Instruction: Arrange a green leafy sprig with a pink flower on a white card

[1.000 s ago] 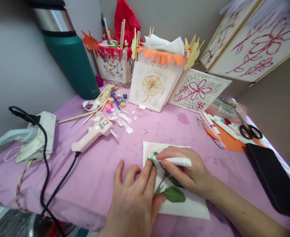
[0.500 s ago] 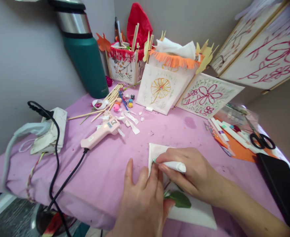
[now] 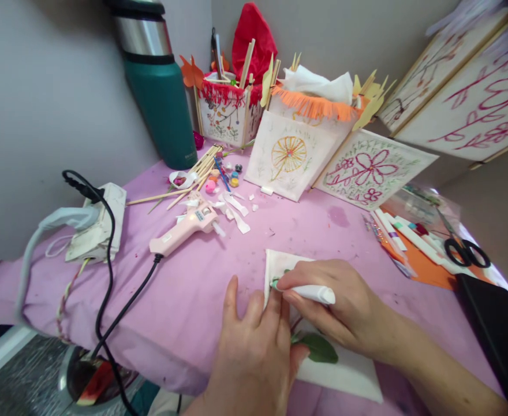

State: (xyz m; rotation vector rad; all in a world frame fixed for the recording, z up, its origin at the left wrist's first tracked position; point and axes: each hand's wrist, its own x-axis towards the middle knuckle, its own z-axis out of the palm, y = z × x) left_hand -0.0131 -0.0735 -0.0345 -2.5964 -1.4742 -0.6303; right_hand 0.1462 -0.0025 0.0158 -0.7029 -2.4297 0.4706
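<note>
My right hand is closed around a white marker with a green tip end. Its tip is at the left part of a white fabric panel, close to my left fingertips. My left hand lies flat with its fingers apart, partly on the panel and partly on the cloth. Beside my left thumb is a green leaf on a thin stem, lying on the panel. Small green marks show by the marker tip. My hands hide much of the panel's middle.
A pink glue gun lies left on the purple cloth, its cord hanging over the front edge. Behind stand a teal bottle and drawn panels. Scissors, markers and a black flat object are at the right.
The whole view has shifted, so things appear slightly farther right. Both hands keep nearly the same pose on the panel, and a bit more green shows near the marker tip.
</note>
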